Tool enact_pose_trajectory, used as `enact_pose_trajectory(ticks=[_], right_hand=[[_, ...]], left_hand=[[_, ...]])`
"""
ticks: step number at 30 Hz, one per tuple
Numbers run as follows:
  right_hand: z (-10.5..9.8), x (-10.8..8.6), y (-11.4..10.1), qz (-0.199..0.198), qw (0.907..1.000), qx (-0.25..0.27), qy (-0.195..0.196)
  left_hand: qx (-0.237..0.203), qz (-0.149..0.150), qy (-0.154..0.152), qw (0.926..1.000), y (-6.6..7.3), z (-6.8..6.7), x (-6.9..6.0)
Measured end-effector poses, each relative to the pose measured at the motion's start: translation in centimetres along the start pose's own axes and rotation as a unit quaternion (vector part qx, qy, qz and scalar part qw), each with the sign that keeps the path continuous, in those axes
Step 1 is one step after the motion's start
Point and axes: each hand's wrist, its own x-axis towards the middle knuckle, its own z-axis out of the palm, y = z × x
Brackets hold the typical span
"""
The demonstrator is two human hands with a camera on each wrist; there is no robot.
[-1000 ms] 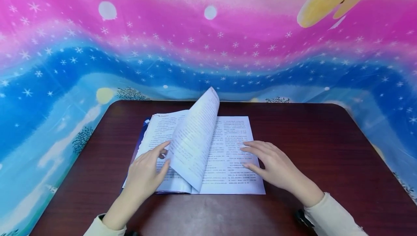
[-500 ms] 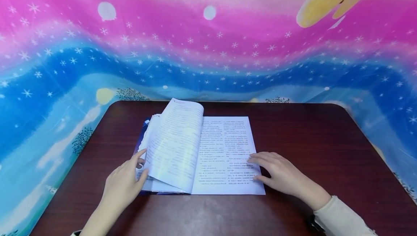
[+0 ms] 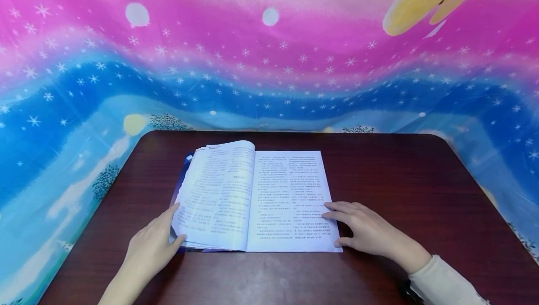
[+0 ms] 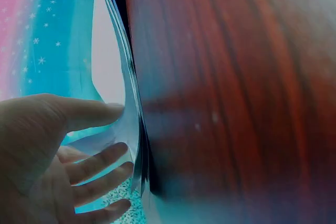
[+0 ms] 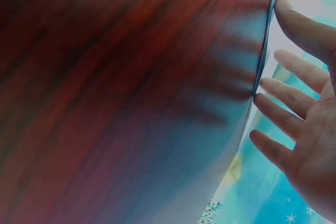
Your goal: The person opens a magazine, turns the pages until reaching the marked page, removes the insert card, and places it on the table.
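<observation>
The person's left hand [image 3: 147, 247] is at the near outer corner of the book's left page [image 3: 216, 192], its thumb and fingers spread wide and only gently bent; the left wrist view shows the thumb tip against the paper and the other fingers reaching just past the edge, and whether they press on it cannot be told. The right hand [image 3: 365, 228] lies along the outer edge of the right page [image 3: 290, 202], fingers apart and nearly straight, fingertips at the margin and the thumb by the near corner. Between them the book [image 3: 247, 235] lies spread on the table, its left pages bulging up toward the spine, its right page flat and printed in columns. A dark blue cover [image 3: 185, 169] peeks out beyond the left pages. A pale sleeve [image 3: 446, 280] covers the right forearm, with something dark at the wrist. The table [image 3: 421, 188] is reddish-brown with rounded far corners; behind it hangs a pink and blue cloth [image 3: 252, 61] patterned with white snowflakes.
</observation>
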Motion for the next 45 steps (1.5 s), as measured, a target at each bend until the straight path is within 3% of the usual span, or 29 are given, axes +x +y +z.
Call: enact_pose_trajectory(ticks=[6, 11, 17, 23, 36, 45], right_hand=[[0.1, 0.1, -0.1, 0.021, 0.9997, 0.007, -0.011], [0.0, 0.0, -0.1, 0.02, 0.9997, 0.009, -0.009], [-0.1, -0.1, -0.1, 0.015, 0.9998, 0.011, -0.004], [-0.2, -0.1, -0.1, 0.016, 0.9998, 0.012, -0.001], [-0.4, 0.6, 0.1, 0.013, 0.9995, 0.014, 0.026], [-1.3, 1.4, -0.3, 0.01, 0.9969, 0.022, 0.074]], left_hand=[[0.026, 0.002, -0.03, 0.9992, -0.6, 0.2, 0.0], [0.032, 0.02, -0.021, 0.9991, -0.9, 0.2, 0.1], [0.019, 0.071, -0.009, 0.9972, -1.4, 0.4, 0.6], [-0.011, 0.129, -0.018, 0.9914, -1.7, 0.5, 1.1], [-0.029, 0.12, -0.059, 0.9906, -2.0, 0.2, 1.6], [-0.036, 0.105, -0.073, 0.9911, -2.4, -0.2, 1.8]])
